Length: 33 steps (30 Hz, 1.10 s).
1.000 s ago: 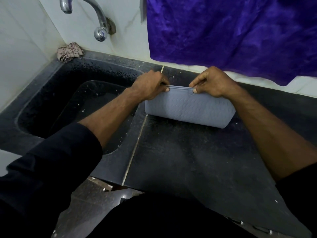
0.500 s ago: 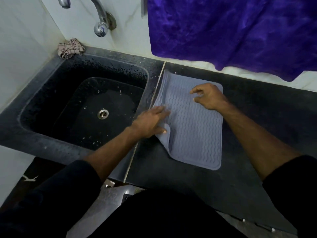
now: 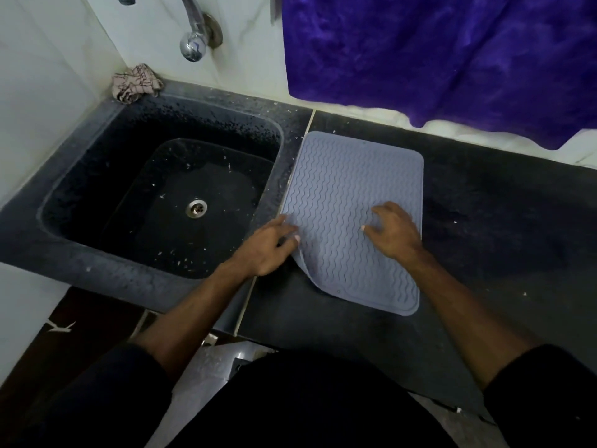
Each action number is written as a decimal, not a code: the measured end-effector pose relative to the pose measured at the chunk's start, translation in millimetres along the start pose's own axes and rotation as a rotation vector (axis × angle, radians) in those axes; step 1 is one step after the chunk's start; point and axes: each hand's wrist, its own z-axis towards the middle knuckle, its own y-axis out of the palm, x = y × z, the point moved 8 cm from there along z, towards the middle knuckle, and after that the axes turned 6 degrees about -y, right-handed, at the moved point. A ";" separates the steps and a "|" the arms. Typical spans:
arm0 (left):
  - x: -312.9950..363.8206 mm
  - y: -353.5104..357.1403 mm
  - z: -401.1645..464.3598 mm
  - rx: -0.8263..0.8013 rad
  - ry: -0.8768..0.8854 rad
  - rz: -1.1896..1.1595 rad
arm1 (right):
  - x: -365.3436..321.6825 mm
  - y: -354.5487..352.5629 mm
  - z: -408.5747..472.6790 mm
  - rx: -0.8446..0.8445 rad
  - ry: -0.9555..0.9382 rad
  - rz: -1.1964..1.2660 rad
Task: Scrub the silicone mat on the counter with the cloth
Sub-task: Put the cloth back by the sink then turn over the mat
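A crumpled checked cloth sits on the far left corner of the sink rim, against the wall tiles, well apart from both hands. To its right a chrome tap comes out of the wall; its spout is cut off by the top edge. The sink bowl is dark and flecked with pale specks, with 1 metal drain at its bottom.

The left hand lies at the seam between sink and counter, fingers stretched out and loose, gripping nothing. Its fingertips touch the left edge of the mat. Just there the mat's near left corner curls up off the counter, and what lies under the curl is in shadow and hard to make out.

The grey mat with wavy ribs lies on the counter just right of the sink, its long side running from near to far. The rest of it looks flat.

The right hand rests on the near right part of the mat, fingers spread and slightly bent, fingertips pressing down on the ribs, holding nothing. Its palm side is hidden.

A purple towel hangs on the far wall above the counter, cut off at the top and right. Dark sleeves cover both forearms near the bottom edge.
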 end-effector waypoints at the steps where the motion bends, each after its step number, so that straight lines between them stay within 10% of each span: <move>1: -6.4 -1.3 -2.7 0.043 -0.040 -0.057 | 3.4 0.0 -7.8 0.038 0.013 0.007; 33: -45.4 41.6 -23.9 0.051 -0.101 0.117 | 43.7 38.7 -97.2 0.072 0.056 -0.039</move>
